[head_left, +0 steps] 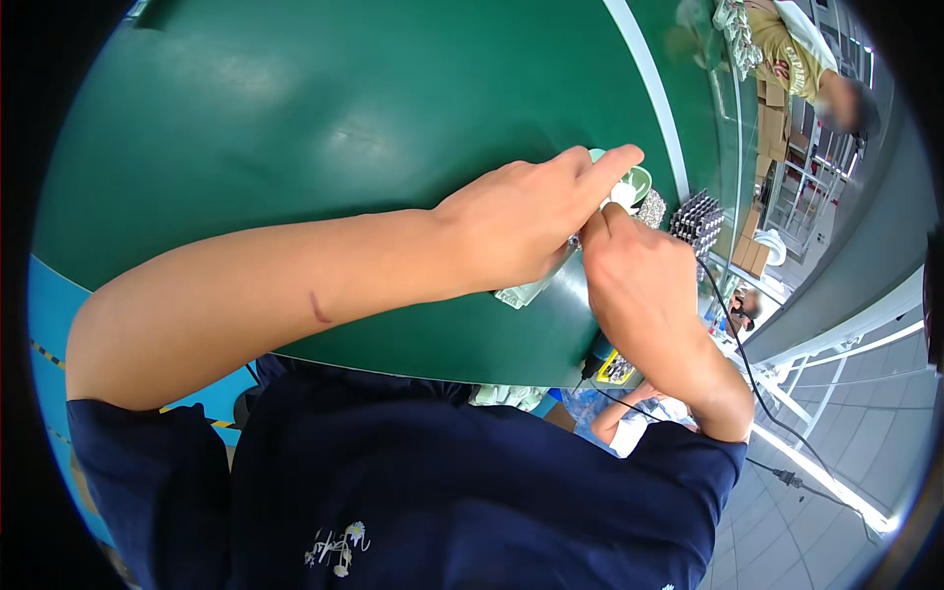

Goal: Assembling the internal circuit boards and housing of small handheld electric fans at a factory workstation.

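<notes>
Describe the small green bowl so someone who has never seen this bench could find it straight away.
Start at the big green table and follow its white edge stripe toward the person's two hands. The green bowl sits just beyond the left hand, under its outstretched forefinger, with something white inside. Unlike the glittery silver heap and the dark block of metal pins beside it, it is round, smooth and pale green.

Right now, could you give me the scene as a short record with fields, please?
surface: green table
left hand: over a pale flat part, forefinger reaching to a small green bowl
right hand: fingertips meet the left hand's, pinching something small and white
nearby: pile of small silvery parts; block of dark metal pieces
</notes>
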Motion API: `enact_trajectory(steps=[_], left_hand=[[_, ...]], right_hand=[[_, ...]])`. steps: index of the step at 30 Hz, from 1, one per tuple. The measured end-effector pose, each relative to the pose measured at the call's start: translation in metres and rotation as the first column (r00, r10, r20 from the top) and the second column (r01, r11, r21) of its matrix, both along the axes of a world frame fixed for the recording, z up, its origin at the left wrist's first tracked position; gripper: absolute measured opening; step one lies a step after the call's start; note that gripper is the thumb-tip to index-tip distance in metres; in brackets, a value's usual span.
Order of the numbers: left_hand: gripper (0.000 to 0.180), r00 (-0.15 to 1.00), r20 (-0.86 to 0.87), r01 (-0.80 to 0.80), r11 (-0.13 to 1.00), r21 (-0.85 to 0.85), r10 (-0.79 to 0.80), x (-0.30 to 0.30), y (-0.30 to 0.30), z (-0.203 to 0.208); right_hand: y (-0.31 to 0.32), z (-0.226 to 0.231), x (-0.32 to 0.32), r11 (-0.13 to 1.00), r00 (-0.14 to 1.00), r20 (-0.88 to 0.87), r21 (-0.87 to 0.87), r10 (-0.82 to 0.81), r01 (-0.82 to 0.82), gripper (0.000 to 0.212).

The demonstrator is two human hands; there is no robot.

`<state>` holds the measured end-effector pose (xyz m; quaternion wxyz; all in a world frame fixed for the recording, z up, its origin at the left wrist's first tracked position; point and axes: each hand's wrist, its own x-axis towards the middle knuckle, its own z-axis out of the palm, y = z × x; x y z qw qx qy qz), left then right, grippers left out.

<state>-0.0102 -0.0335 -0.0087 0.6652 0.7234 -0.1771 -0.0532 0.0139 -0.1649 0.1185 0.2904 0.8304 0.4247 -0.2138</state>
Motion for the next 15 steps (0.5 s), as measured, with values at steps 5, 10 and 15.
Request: enact_trajectory(steps=[5, 10, 15], left_hand=[[0.085, 1.0, 0.005, 0.015, 1.0, 0.021, -0.015, 0.0, -0.001, -0.002], [0.084, 0.999, -0.015, 0.032, 0.998, 0.055, -0.032, 0.001, 0.001, 0.003], [0.083, 0.998, -0.033, 0.058, 0.996, 0.073, -0.055, 0.001, 0.003, 0.006]], right_hand=[[-0.003, -0.008, -0.005, 0.999, 0.997, 0.069, -0.023, -0.046, 0.047, 0.021], [-0.014, 0.003, 0.018, 0.961, 0.98, -0.123, 0.21, -0.158, 0.181, 0.011], [-0.019, 0.007, 0.017, 0.943, 0.975, -0.149, 0.265, -0.165, 0.201, 0.009]])
